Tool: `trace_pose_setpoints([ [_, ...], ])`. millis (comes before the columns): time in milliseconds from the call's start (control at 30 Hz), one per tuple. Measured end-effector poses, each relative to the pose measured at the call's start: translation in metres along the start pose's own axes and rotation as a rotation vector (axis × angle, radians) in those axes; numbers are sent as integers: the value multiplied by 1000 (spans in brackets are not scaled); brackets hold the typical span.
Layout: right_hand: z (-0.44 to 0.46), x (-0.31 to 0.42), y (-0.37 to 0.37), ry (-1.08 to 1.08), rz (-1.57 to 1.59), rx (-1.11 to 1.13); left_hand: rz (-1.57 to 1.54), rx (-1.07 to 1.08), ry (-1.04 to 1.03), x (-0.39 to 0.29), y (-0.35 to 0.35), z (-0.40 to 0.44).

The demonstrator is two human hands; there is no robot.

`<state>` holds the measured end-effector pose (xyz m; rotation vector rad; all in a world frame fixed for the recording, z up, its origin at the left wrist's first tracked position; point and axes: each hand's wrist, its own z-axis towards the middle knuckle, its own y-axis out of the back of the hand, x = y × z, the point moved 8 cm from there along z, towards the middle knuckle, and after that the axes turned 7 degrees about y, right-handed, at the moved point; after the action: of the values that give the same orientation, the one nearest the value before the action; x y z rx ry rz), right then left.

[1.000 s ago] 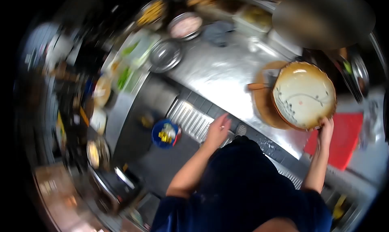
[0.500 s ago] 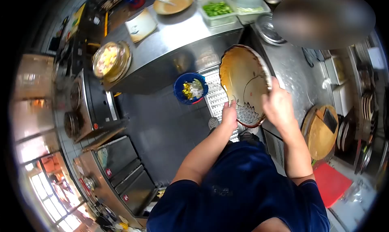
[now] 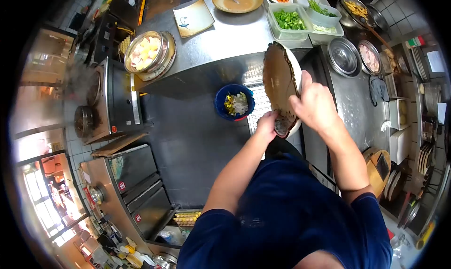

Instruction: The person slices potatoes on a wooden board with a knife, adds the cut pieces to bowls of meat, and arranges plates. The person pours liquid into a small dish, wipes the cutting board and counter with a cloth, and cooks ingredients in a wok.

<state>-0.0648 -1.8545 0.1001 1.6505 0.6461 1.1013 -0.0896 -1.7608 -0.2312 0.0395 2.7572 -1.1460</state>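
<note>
A large brown-rimmed serving bowl (image 3: 276,76), tan inside with a dark flower drawing near its lower end, is tilted steeply on its side in front of me. My left hand (image 3: 266,126) grips its lower left rim, fingers closed round the edge. On the other side, my right hand (image 3: 315,103) holds the right rim, with the thumb over the edge. No food shows on the visible part of the inside. Left of the bowl, a blue bin (image 3: 220,103) with yellow and whitish waste in it stands on the floor.
A steel counter (image 3: 197,53) ahead carries a square plate (image 3: 193,16), a brown bowl with a spoon (image 3: 238,0) and a tub of chopped greens (image 3: 287,21). Stacked bowls of cut food (image 3: 144,53) sit at its left corner. On the right worktop (image 3: 352,114) lies a dark mitt (image 3: 377,90).
The bowl has turned more edge-on, so less of its inside shows. Both hands keep their hold. My view has shifted, and the blurred round patch at upper right is gone.
</note>
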Motion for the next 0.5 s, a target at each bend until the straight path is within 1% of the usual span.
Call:
trace_pose_setpoints([
  [67, 20, -22, 3, 25, 111, -27, 172, -113, -97, -44, -6, -35],
  [133, 41, -50, -4, -17, 261, -60, 242, -214, -166, -77, 0, -48],
  [200, 58, -74, -16, -48, 415, -86, 313, -214, -183, -107, -1, -63],
  [267, 75, -93, -32, -71, 574, -115, 258, -169, -190, -136, 3, -76],
  [300, 83, -106, -51, -99, 653, -95, 245, -213, -249, -156, 9, -88],
  [333, 87, -113, -68, -162, 795, -75, 230, -255, -311, -176, 16, -101],
  [400, 90, -118, -92, -287, 1075, -32, 68, -523, -586, -224, 47, -135],
  [467, 96, -112, -100, -319, 1170, -34, 48, -617, -762, -275, 81, -162],
  [500, 99, -114, -112, -329, 1204, -46, 17, -657, -817, -301, 96, -175],
])
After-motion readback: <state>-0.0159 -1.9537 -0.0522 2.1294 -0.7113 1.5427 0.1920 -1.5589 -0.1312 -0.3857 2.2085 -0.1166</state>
